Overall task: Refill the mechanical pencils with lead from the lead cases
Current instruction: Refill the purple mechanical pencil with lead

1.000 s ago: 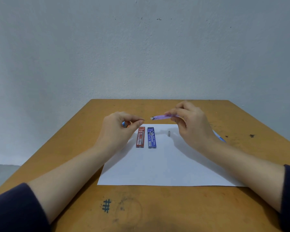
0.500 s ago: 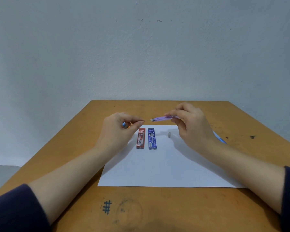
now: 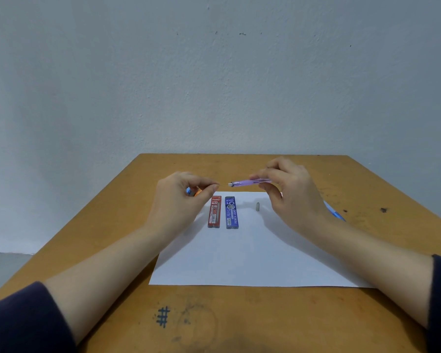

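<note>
We work at a wooden table [image 3: 239,317] with a white sheet of paper [image 3: 252,256] lying on it. Both hands hang above the far edge of the sheet, near each other but apart.

The right hand [image 3: 293,197] grips the purple pencil [image 3: 242,183] around its barrel and holds it roughly level, open end pointing left. The left hand [image 3: 178,200] pinches a single lead [image 3: 223,184] between thumb and forefinger. The lead spans the short gap to the pencil's open end. We cannot tell whether its tip is inside.

A blue pencil [image 3: 334,211] lies partly hidden behind the right wrist. Part of another pencil [image 3: 192,191] shows behind the left hand.

The red lead case [image 3: 215,211] and the blue lead case [image 3: 232,212] lie side by side on the sheet, below the hands. A small grey cap [image 3: 258,206] stands just to their right.

We judge the lead to be very light, stiff and brittle, so it will likely snap under any sideways load. We pinch it near the entering end and keep it in line with the barrel. The pencil is light and smooth, and a firm grip at mid-barrel steadies it.
</note>
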